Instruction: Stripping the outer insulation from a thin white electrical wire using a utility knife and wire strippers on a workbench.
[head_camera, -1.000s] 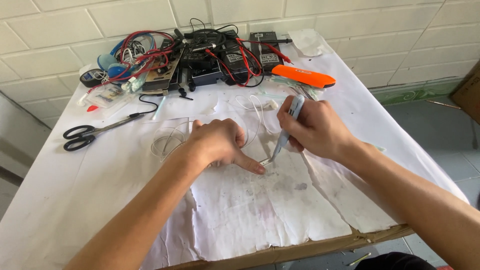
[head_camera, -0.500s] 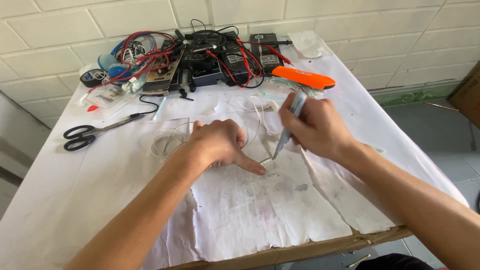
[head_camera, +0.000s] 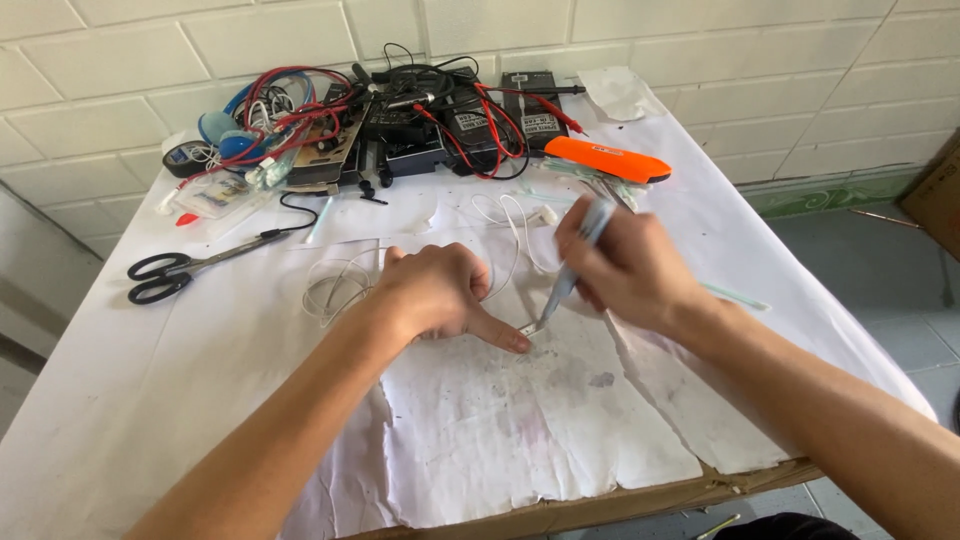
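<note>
Tool (head_camera: 568, 282) in right hand (head_camera: 625, 268) meets left hand (head_camera: 440, 292) fingertip.

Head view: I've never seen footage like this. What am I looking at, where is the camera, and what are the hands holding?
No machine here: a person works with two bare hands, filmed by a camera on their head looking down. The left hand presses a fingertip on a small metal piece lying on the paper-covered table. The right hand holds a pen-like tool, tip at that piece. A white cable lies by the left hand. Behind are scissors, an orange case and a pile of wires and electronics.
</note>
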